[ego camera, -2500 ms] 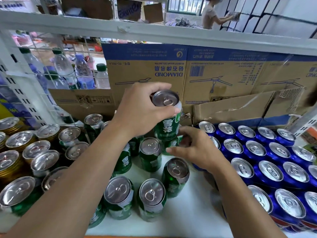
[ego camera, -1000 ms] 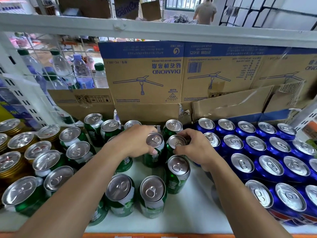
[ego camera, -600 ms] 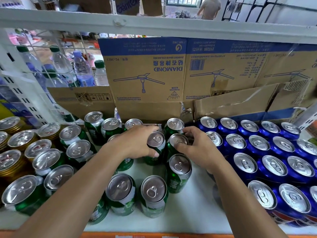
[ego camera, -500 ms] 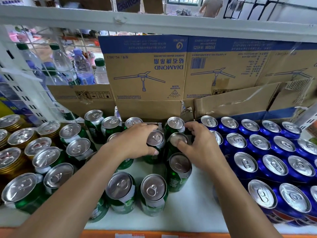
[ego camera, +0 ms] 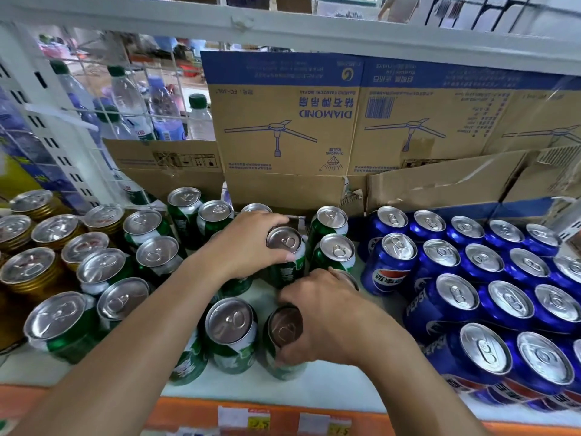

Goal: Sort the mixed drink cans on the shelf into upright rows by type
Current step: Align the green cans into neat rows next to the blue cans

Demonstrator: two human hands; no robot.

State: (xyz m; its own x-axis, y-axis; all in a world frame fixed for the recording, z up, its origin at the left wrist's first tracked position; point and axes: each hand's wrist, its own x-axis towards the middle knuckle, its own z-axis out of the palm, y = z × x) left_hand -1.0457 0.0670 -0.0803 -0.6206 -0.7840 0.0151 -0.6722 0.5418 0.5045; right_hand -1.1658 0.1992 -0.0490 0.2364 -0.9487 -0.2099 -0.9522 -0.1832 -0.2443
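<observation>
Several green cans stand upright in the middle of the white shelf (ego camera: 361, 391). My left hand (ego camera: 248, 243) grips one green can (ego camera: 286, 256) near its top, in the second row from the back. My right hand (ego camera: 327, 322) is curled round the top of a green can (ego camera: 283, 357) at the front. Beside it stands another green can (ego camera: 232, 335). Blue Pepsi cans (ego camera: 390, 262) fill the right side in rows. Gold cans (ego camera: 28, 272) stand at the far left.
Upside-down cardboard boxes (ego camera: 283, 136) line the back of the shelf. Water bottles (ego camera: 125, 102) show behind a wire grid at the back left. A white shelf rail (ego camera: 283, 29) runs overhead. An orange price strip (ego camera: 283, 416) edges the shelf front.
My right hand has left the green can in the second row and come forward onto a front green can. My left hand stays on its can.
</observation>
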